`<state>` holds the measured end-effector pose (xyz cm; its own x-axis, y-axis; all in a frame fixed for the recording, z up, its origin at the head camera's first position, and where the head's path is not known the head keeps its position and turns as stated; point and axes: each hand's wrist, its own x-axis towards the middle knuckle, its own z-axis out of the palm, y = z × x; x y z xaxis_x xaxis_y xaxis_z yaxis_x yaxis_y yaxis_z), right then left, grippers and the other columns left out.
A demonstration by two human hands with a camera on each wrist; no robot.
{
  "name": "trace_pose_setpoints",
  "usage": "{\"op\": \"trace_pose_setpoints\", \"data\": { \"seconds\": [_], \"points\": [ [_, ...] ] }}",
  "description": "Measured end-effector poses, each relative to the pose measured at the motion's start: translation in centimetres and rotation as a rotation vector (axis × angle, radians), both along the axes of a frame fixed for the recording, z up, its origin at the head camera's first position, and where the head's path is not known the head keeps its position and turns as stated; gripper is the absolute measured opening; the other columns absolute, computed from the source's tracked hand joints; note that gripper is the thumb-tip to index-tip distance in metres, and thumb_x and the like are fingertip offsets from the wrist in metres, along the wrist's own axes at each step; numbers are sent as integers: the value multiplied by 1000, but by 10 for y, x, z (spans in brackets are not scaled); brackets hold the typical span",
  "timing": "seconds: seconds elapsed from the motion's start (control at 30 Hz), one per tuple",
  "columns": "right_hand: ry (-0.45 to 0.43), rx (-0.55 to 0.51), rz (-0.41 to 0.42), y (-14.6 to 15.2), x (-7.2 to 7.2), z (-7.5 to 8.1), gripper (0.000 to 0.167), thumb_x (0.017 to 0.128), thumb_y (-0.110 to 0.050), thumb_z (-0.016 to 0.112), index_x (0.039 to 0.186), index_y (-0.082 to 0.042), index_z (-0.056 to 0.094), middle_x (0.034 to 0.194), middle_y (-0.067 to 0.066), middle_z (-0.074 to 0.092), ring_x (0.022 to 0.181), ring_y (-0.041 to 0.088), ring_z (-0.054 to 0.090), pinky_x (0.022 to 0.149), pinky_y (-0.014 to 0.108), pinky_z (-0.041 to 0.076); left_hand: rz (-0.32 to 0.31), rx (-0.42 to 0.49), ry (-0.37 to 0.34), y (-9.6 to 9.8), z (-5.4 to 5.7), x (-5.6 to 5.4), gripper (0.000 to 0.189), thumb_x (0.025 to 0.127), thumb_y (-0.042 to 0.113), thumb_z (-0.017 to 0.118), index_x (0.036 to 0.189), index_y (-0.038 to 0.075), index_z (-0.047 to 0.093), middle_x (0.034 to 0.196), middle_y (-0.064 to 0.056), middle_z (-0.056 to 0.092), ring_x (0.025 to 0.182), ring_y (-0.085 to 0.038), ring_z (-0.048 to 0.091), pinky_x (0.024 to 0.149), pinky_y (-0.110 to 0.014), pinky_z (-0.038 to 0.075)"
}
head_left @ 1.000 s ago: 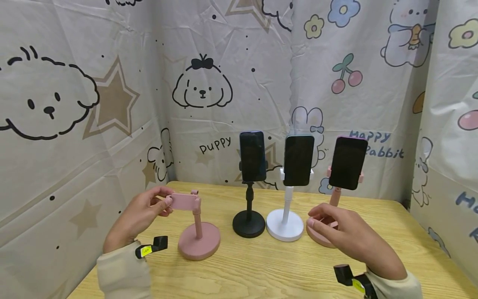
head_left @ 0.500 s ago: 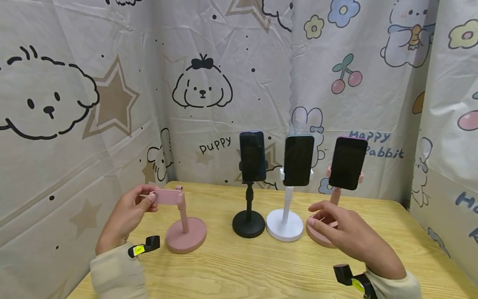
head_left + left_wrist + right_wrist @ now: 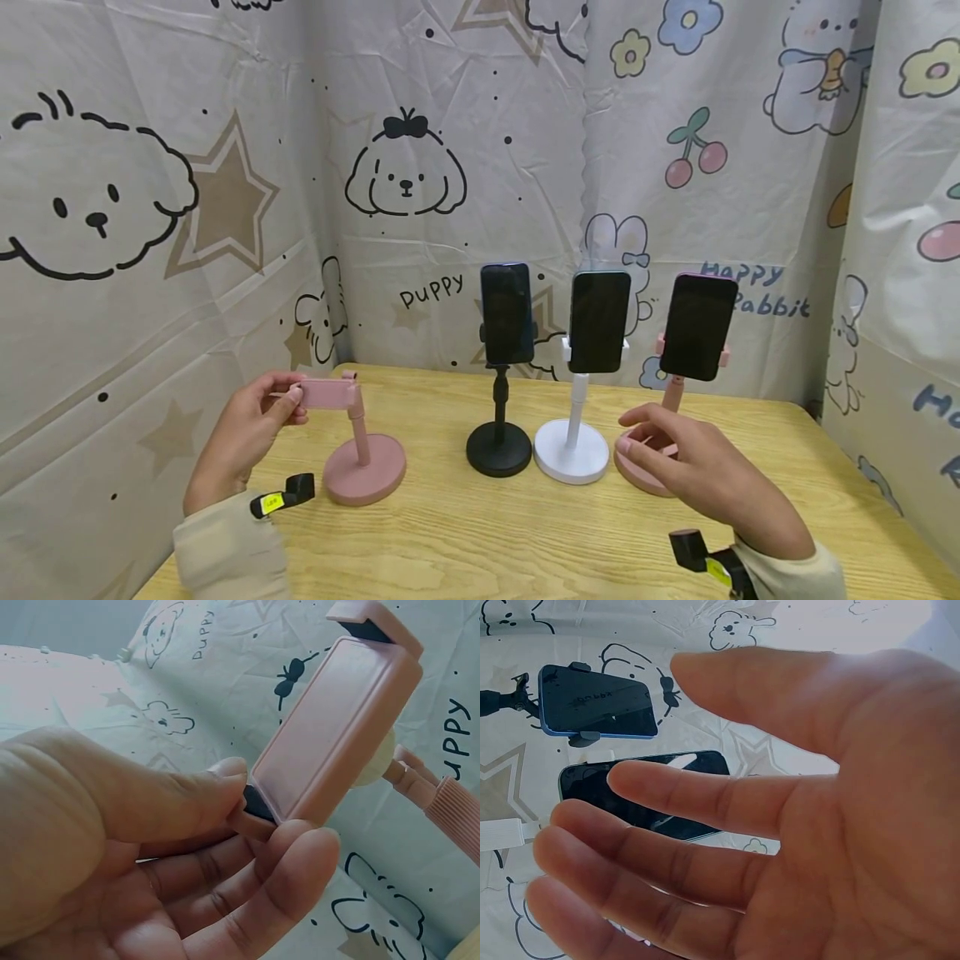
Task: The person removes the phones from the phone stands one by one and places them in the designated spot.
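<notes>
At the left of the table, my left hand (image 3: 251, 429) pinches the end of the clamp on a pink phone stand (image 3: 365, 471). In the left wrist view, thumb and fingers grip the clamp's lower jaw, and no phone sits in the clamp (image 3: 330, 720). My right hand (image 3: 693, 458) is held with relaxed fingers in front of a second pink stand (image 3: 637, 477), partly hiding its base and post. That stand carries a dark-screened phone (image 3: 699, 327) upright. The right wrist view shows the palm (image 3: 870, 825) holding nothing.
A black stand (image 3: 498, 450) holding a phone (image 3: 507, 314) and a white stand (image 3: 572, 452) holding another phone (image 3: 600, 322) stand between my hands. Behind the wooden table (image 3: 480, 542) hangs a printed cloth (image 3: 420, 83), with more cloth along both sides.
The left hand has moved the pink stand left and slightly toward the back of the table, further from the black stand. My right hand and the other stands have stayed put.
</notes>
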<state>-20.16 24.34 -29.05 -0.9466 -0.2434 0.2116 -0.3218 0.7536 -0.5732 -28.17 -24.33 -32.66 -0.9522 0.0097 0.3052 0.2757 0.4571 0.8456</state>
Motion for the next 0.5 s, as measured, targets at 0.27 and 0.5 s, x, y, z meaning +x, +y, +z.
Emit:
{"op": "trace_pose_setpoints", "data": {
  "seconds": [0.27, 0.5],
  "points": [
    [-2, 3, 3, -1, 0, 0, 37, 95, -35, 62, 119, -7, 61, 100, 1, 67, 91, 16, 63, 79, 39, 55, -9, 2, -21, 0, 2, 2, 42, 103, 25, 47, 132, -4, 45, 113, -18, 53, 87, -12, 62, 79, -21, 54],
    [4, 1, -2, -2, 0, 0, 36, 95, -35, 62, 118, -7, 62, 100, 0, 67, 90, 15, 63, 79, 39, 55, 44, -92, -62, 4, 7, 5, 61, 101, 44, 44, 146, 5, 34, 132, -23, 46, 114, -37, 52, 92, -46, 49]
  ]
}}
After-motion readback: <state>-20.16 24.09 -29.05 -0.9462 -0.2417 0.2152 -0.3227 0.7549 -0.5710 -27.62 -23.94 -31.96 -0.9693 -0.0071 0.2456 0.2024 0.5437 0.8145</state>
